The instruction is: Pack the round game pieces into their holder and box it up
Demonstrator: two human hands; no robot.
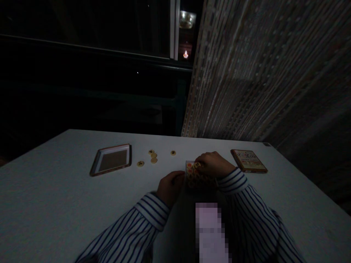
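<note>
Chinese chess pieces, round and pale with red or dark characters, lie in rows in a small clear tray (190, 161) on the table in front of me. My right hand (216, 164) is over the tray's right part, its fingers pinching a Chinese chess piece (197, 165) with a dark character. At the tray's left edge, my left hand (170, 185) has its fingers closed on the rim. Both hands and their shadow hide part of the tray. Several loose pieces (154, 160) lie to the left, with one dark-marked piece (173, 153) apart from them.
An open shallow tin half (109, 170) lies on the white table (68, 204) at the left. A printed lid or flat box (249, 160) rests at the right. Beyond the table's far edge hang a string curtain (233, 73) and a dark window. The room is dim.
</note>
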